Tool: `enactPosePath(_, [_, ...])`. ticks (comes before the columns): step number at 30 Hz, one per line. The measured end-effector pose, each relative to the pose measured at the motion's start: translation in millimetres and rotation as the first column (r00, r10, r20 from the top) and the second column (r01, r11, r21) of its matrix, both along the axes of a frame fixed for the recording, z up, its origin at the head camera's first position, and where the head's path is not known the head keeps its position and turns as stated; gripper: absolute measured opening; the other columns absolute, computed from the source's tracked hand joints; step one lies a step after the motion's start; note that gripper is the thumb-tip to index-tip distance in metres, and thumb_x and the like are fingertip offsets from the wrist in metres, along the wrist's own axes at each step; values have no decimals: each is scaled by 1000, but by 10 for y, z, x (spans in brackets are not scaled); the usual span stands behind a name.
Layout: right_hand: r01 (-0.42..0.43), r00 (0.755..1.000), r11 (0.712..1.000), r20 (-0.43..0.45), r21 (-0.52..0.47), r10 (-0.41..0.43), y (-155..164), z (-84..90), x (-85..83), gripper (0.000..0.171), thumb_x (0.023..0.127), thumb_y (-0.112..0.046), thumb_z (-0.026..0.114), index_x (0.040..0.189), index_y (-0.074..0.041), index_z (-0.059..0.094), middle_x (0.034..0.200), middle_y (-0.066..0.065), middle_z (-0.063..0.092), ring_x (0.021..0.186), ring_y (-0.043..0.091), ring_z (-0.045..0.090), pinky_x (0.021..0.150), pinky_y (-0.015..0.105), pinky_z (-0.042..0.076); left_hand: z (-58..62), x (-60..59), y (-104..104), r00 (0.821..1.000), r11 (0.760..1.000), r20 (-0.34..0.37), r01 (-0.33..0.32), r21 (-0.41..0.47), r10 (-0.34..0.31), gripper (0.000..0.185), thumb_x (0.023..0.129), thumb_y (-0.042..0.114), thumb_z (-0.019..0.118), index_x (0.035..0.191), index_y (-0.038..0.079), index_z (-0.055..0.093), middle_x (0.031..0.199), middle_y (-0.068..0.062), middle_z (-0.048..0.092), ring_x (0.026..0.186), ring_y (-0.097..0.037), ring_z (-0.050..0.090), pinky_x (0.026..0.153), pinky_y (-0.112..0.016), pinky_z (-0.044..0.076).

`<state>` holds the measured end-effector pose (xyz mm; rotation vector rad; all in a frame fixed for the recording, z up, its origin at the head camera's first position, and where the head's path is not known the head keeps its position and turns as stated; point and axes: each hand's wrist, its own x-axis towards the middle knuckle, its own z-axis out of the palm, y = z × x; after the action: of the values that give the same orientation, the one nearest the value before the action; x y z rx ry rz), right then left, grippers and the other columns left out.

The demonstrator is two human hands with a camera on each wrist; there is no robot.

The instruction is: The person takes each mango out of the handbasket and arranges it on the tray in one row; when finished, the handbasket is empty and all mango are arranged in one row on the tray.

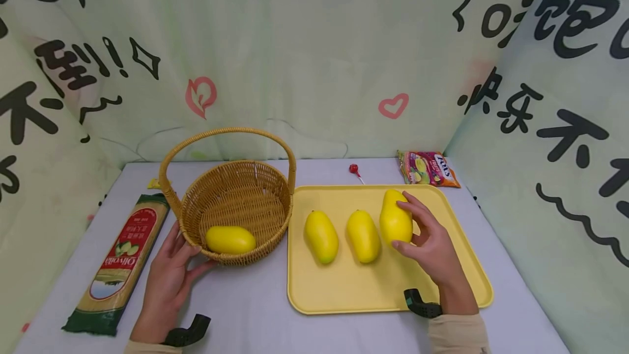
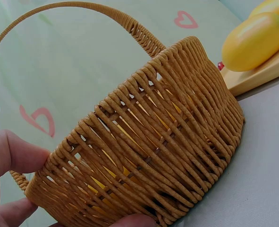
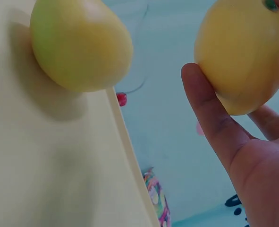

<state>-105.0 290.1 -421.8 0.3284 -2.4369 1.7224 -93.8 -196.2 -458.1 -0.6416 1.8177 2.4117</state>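
My left hand (image 1: 169, 277) holds the near left side of a round wicker basket (image 1: 245, 173) with a tall arched handle. In the left wrist view, fingertips touch the woven wall (image 2: 144, 127) at its rim and lower down. One yellow mango (image 1: 230, 240) lies inside the basket. Over the right part of a yellow tray (image 1: 344, 294), my right hand (image 1: 432, 239) grips another mango (image 1: 396, 217) between thumb and fingers; it looks raised off the tray in the right wrist view. Two more mangoes, one at left (image 1: 321, 237) and one in the middle (image 1: 363, 236), lie on the tray.
Left of the basket lies a long Olivoilà packet (image 1: 120, 264), with a small yellow item (image 1: 154, 183) behind it. Behind the tray are a red lollipop (image 1: 354, 169) and a Fox's candy bag (image 1: 428, 169). Printed curtains (image 1: 314, 70) enclose the white table at the back and sides.
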Motion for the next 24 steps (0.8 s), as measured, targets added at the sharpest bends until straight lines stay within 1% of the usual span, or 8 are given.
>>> enactPosePath(5, [16,999,1000,34,24,-17,18,-43,-37,72,83,10,75,151,-4,54,175,11,27,140,-2,41,98,11,53,-11,-2,-9,1000,1000,1,-5,4,5,82,106,3,52,163,55,22,179,5,17,155,-25,37,98,-49,60])
enactPosePath(9, [19,999,999,48,35,-20,27,-74,-52,72,83,10,75,151,-4,54,175,9,27,144,5,41,99,10,53,-25,-5,-13,1000,1000,0,-8,8,8,82,106,3,52,163,54,23,179,5,17,155,-25,38,98,-49,61])
enactPosePath(11, [21,998,999,52,40,-23,35,-89,-59,72,83,10,75,151,-4,54,175,9,27,147,11,41,99,10,52,-30,-6,-13,1000,1000,-1,-7,9,7,82,106,3,52,163,54,23,179,5,17,155,-25,38,97,-49,61])
enactPosePath(13, [27,998,999,60,46,-30,44,-102,-68,73,83,9,75,151,-5,54,175,9,27,150,21,40,98,10,52,-31,-7,-13,1000,1000,1,-8,8,8,82,106,3,52,163,55,23,179,6,17,155,-25,38,97,-49,61])
enactPosePath(16, [40,996,998,83,42,-44,58,-119,-78,74,83,8,75,153,-6,53,176,9,25,153,36,36,98,9,52,-28,-9,-9,1000,1000,2,-6,3,6,81,106,4,52,163,55,23,179,6,17,154,-25,38,98,-49,61])
enactPosePath(18, [51,993,998,101,39,-55,65,-129,-80,75,83,8,75,154,-6,53,176,9,24,154,43,33,97,9,52,-23,-10,-5,1000,1000,2,-6,-1,6,81,106,4,52,162,55,23,179,6,17,153,-25,39,98,-49,61])
enactPosePath(21, [66,990,997,126,40,-70,75,-145,-80,76,84,6,76,155,-7,52,177,9,23,155,47,31,96,8,51,-16,-12,-4,1000,1000,0,-5,-1,5,81,106,4,52,163,55,23,179,6,17,153,-26,39,98,-50,61])
enactPosePath(24, [77,987,996,140,52,-83,85,-157,-85,76,84,5,76,155,-7,51,176,8,23,155,47,31,96,7,51,-12,-13,-6,1000,1000,-3,-4,2,4,82,106,3,52,163,55,23,179,6,16,154,-26,38,98,-50,61])
